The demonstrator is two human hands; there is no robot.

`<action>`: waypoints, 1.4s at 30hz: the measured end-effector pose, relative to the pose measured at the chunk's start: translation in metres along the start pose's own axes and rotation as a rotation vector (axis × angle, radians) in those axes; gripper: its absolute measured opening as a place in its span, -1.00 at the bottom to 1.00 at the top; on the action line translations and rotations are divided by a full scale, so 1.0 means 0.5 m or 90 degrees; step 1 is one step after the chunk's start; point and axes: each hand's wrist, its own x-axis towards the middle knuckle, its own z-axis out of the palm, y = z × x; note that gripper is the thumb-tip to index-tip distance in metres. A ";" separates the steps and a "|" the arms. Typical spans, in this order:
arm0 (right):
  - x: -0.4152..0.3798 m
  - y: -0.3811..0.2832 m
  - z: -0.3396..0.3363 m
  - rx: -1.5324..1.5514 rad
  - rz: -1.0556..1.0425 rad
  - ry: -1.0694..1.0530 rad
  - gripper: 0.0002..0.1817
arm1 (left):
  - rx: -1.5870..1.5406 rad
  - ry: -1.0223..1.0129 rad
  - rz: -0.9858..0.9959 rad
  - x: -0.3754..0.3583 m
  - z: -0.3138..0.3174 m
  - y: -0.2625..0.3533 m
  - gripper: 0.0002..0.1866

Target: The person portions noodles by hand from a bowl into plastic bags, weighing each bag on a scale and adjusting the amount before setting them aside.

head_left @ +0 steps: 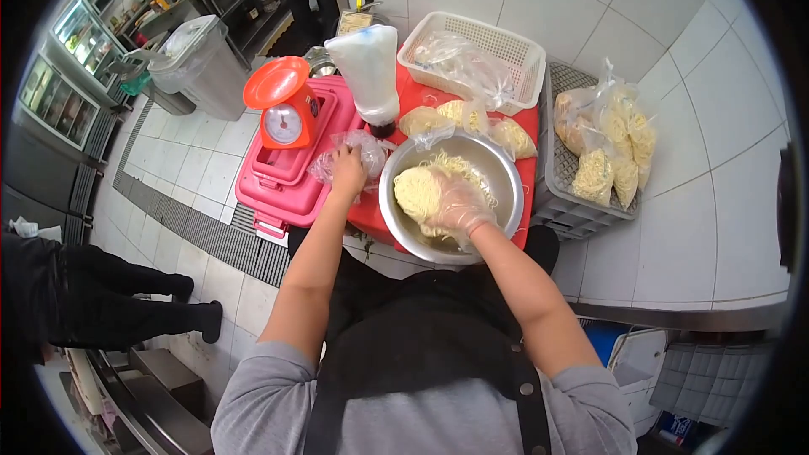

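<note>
Pale yellow noodles (417,196) are held inside a big, shiny metal bowl (510,185) by the right hand (455,209). This hand is covered by a thin, clear glove, and its fingers are curled around the clump. Loose strands are spread over the bowl's inside, just past the hand. The bowl is set on a red counter (413,99).

Some crinkly clear bags (371,152) are touched by the left hand (348,170), left of the bowl. Its fingers are bent down, but whether the plastic is pinched or only pressed cannot be told.

A pink box (268,198) is seen on the left, with an orange scale (286,122) set on top. A tall, cloudy plastic bag (364,67) is stood up between the scale and a white basket (413,67). More clear plastic is heaped in the basket. Filled bags (510,136) are lined up behind the bowl. On the right, more full noodle bags (624,131) are piled on a grey crate (581,215). Farther off, a person in black trousers (126,291) can be seen on the left side, and a bin (202,67) is stood on the tiled floor.
</note>
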 end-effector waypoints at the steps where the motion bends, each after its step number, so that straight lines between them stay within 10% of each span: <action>1: -0.013 -0.013 -0.021 -0.007 0.022 0.013 0.07 | 0.001 -0.007 0.002 -0.013 -0.017 0.012 -0.52; 11: 0.003 0.154 -0.073 0.105 -0.128 0.261 -0.61 | -0.138 0.158 0.006 -0.121 -0.182 0.054 -0.41; 18: -0.014 0.164 -0.139 0.081 -0.046 0.147 -0.52 | -0.153 0.174 -0.009 -0.186 -0.201 0.042 -0.53; 21: -0.002 0.199 -0.151 0.382 -0.119 0.047 -0.77 | -0.159 0.198 0.013 -0.171 -0.217 0.082 -0.55; 26: -0.015 0.172 -0.122 0.106 -0.116 0.065 -0.10 | -0.259 0.161 0.070 -0.160 -0.192 0.209 -0.61; 30: -0.076 -0.024 -0.063 -0.015 0.166 -0.048 0.38 | -0.286 0.038 -0.015 -0.176 -0.106 0.278 -0.20; 31: -0.062 0.022 0.008 -0.025 0.083 0.145 0.24 | -0.313 0.010 -0.035 -0.177 -0.091 0.280 -0.11; 42: -0.025 0.146 -0.097 0.343 -0.040 0.249 -0.45 | -0.365 0.000 -0.025 -0.200 -0.065 0.277 -0.19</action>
